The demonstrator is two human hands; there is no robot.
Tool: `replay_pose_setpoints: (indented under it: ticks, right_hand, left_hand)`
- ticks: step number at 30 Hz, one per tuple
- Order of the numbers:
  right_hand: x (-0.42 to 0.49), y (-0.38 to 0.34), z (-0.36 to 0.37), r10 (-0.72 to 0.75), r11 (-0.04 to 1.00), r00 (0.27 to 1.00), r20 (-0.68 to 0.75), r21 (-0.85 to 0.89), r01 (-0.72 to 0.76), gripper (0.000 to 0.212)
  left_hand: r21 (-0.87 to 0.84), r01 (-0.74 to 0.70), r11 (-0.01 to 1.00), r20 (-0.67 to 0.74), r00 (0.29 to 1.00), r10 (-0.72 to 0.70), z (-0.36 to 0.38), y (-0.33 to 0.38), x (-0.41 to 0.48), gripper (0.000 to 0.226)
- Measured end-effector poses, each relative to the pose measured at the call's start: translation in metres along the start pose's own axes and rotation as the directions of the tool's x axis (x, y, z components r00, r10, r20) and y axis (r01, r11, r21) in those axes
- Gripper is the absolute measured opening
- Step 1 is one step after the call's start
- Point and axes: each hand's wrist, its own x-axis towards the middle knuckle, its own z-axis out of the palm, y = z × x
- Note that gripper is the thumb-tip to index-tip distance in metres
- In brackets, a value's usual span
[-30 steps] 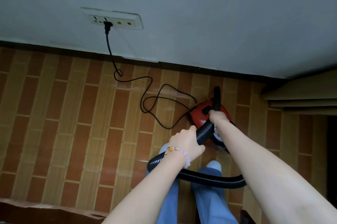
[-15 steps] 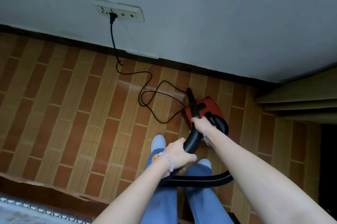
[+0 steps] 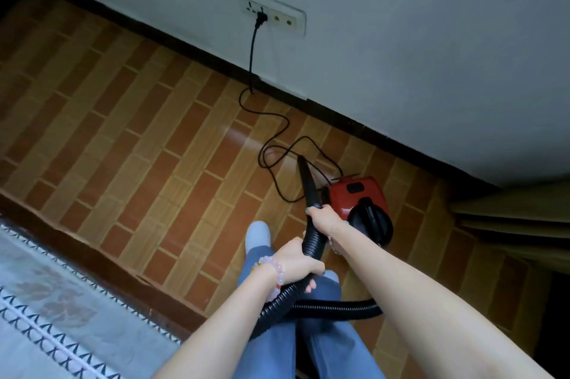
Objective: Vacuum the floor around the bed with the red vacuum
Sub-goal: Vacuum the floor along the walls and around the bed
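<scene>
The red vacuum (image 3: 357,196) sits on the brick-pattern floor near the wall, right of centre. Its black ribbed hose (image 3: 333,306) loops past my legs and ends in a tapered black nozzle (image 3: 308,181) that points toward the wall. My right hand (image 3: 325,218) grips the hose just below the nozzle. My left hand (image 3: 297,261), with a bead bracelet on the wrist, grips the ribbed hose lower down. The bed (image 3: 52,310), with a pale patterned cover and a dark wooden edge, fills the lower left corner.
A black power cord (image 3: 271,144) runs in loops from the vacuum to a wall socket (image 3: 271,16). A dark skirting runs along the pale wall. Curtain folds (image 3: 518,218) hang at the right. My jeans and a light slipper (image 3: 257,233) are below the hands.
The view has swung left and tilted, and the bed has come into sight at lower left. The nozzle has turned to point left of the vacuum. Both hands keep their hold on the hose.
</scene>
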Motion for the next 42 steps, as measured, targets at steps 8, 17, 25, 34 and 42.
replay_pose_setpoints:
  ticks: [8,17,25,34,42]
  right_hand:
    - [-0.039,-0.047,0.053,-0.068,0.985,0.993,0.092,-0.154,0.082,0.046]
    - [-0.032,-0.139,0.122,-0.129,0.968,0.99,0.053,-0.213,0.137,0.04]
    - [-0.018,-0.245,0.216,-0.049,0.983,0.998,0.03,0.178,0.043,0.045]
    - [-0.004,-0.333,0.282,0.005,0.904,1.0,0.03,0.428,-0.017,0.035]
    - [0.02,-0.378,0.293,0.036,0.861,0.995,-0.091,0.509,0.016,0.038]
  left_hand:
    - [-0.062,-0.084,0.995,-0.145,0.987,0.075,-0.042,-0.025,-0.036,0.017]
    - [-0.12,-0.178,0.977,-0.208,0.966,0.151,-0.155,-0.027,-0.037,0.013]
    - [-0.093,-0.207,0.974,-0.268,0.947,0.175,-0.302,-0.024,-0.044,0.012]
    - [0.222,-0.182,0.958,-0.322,0.914,0.248,-0.433,-0.004,-0.046,0.022]
    - [0.418,-0.172,0.892,-0.339,0.881,0.329,-0.481,0.017,-0.019,0.019]
